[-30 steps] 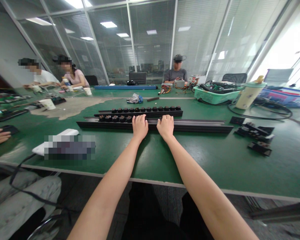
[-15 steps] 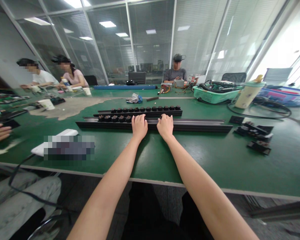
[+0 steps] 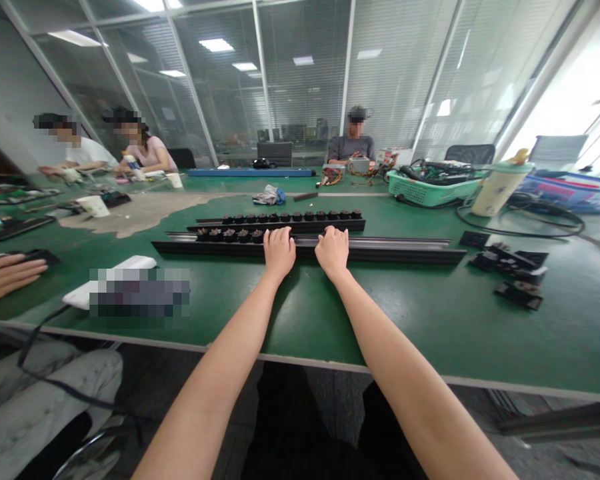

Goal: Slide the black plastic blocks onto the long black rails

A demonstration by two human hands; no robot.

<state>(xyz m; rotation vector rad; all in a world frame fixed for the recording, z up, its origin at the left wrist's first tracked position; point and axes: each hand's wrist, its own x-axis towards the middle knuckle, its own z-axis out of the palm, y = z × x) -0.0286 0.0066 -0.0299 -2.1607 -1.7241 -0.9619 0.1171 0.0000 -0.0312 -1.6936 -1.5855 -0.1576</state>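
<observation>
A long black metal rail [image 3: 400, 252] with a silvery channel along its top lies across the table before me. Several small black socket-like modules [image 3: 229, 236] sit in its left half. My left hand [image 3: 279, 252] is closed over the rail just right of these modules, fingers curled over its far side. A short way to the right, my right hand [image 3: 333, 252] also grips the rail, fingers bent over the top. Whatever lies under the fingertips is hidden. Behind it, a shorter black rail [image 3: 280, 225] carries a row of similar modules.
Loose black modules [image 3: 513, 263] lie right of the rail. A white power strip [image 3: 107, 283] is at the left, near another person's hand [image 3: 10, 275]. Farther back are a green basket [image 3: 425, 190], a cream bottle [image 3: 497, 190] and a grey cloth [image 3: 267, 195]. Several people sit around the table.
My hands stay on the rail almost unmoved. The other person's hand at the left has moved further into view, to the right.
</observation>
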